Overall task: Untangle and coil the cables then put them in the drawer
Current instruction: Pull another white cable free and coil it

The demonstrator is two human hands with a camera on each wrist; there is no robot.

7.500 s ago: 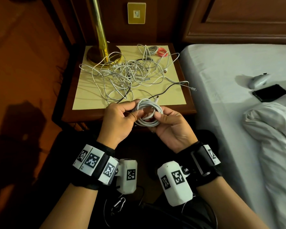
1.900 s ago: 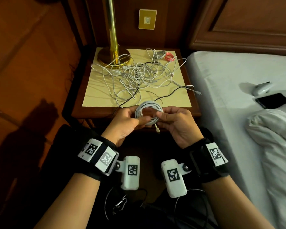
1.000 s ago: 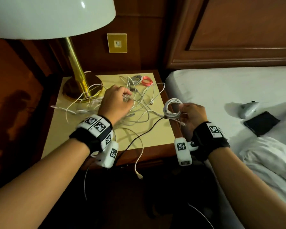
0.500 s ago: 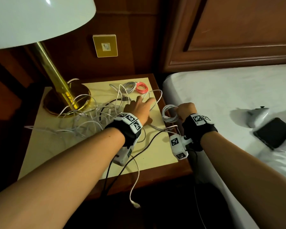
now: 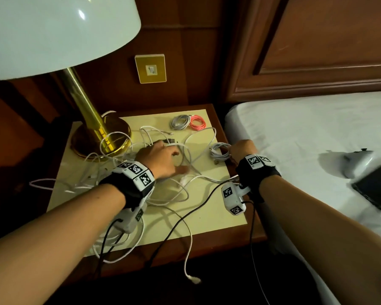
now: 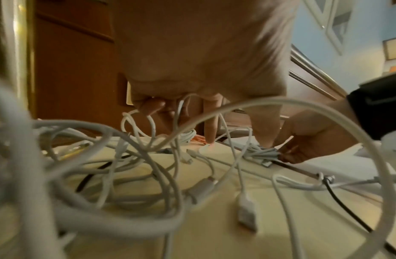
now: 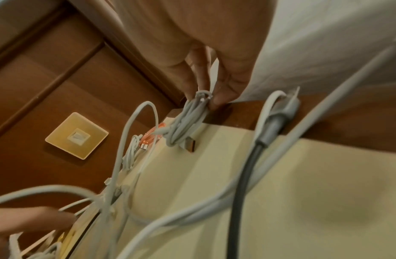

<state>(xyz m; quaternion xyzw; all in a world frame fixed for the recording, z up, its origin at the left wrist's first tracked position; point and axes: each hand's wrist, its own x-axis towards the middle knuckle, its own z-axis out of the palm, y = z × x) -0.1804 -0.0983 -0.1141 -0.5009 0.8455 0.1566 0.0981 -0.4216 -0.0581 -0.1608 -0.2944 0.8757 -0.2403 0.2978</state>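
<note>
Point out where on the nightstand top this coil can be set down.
Bare patches: the near right corner of the mat, past the black cable; and the right strip between the red coil and the white coil that the right hand pinches. Crowded: the middle and left, where the left hand rests in the tangle by the lamp base.

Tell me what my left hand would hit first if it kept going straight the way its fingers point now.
Likely the loose white cable looping just past the left hand on the nightstand. Beyond that lie the grey coil and red coil, though depth is hard to judge.
</note>
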